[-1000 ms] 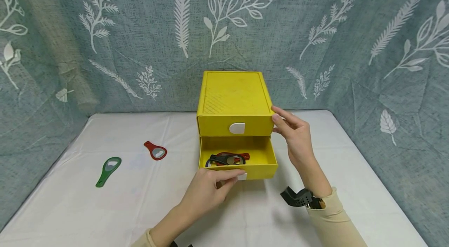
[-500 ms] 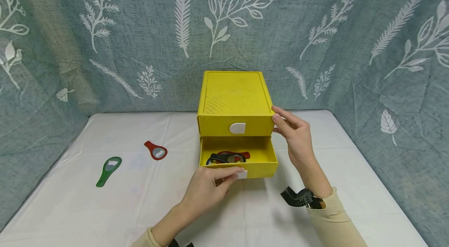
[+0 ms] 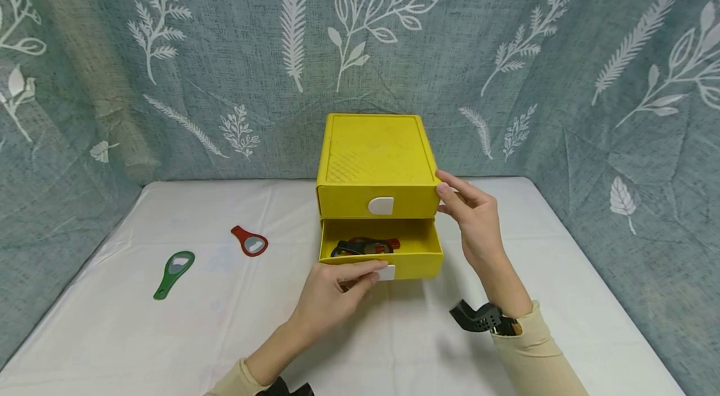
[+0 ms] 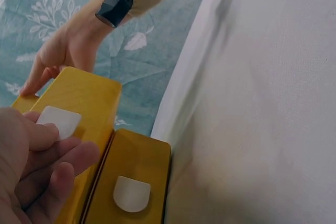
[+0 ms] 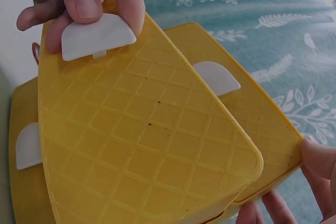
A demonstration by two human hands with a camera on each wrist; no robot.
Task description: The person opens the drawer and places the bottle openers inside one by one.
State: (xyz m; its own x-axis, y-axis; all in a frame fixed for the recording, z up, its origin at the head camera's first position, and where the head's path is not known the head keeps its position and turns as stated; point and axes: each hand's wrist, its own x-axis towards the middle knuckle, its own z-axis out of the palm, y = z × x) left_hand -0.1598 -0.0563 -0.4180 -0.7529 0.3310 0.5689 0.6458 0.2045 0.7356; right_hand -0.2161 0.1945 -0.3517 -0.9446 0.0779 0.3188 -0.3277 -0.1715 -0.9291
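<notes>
A yellow drawer cabinet (image 3: 375,149) stands with one drawer (image 3: 416,265) pulled part way out. My left hand (image 3: 323,299) pinches that drawer's white handle (image 5: 97,38) between thumb and fingers. My right hand (image 3: 477,221) holds the cabinet's right front edge, beside the upper drawer, with its thumb at the front corner. Inside the pulled-out drawer lie a black bottle opener (image 3: 360,247) and a red one (image 3: 395,243), partly hidden by the drawer front. In the left wrist view a lower drawer (image 4: 142,156) with its own white handle shows, pushed in.
On the white cloth (image 3: 185,346) to the left lie a green bottle opener (image 3: 175,274) and a red bottle opener (image 3: 250,241). A patterned curtain (image 3: 236,59) hangs behind the table and along both sides.
The drawer has slid a little further into the cabinet, and my left hand has moved away from me with its handle. My right hand has stayed at the cabinet's edge.
</notes>
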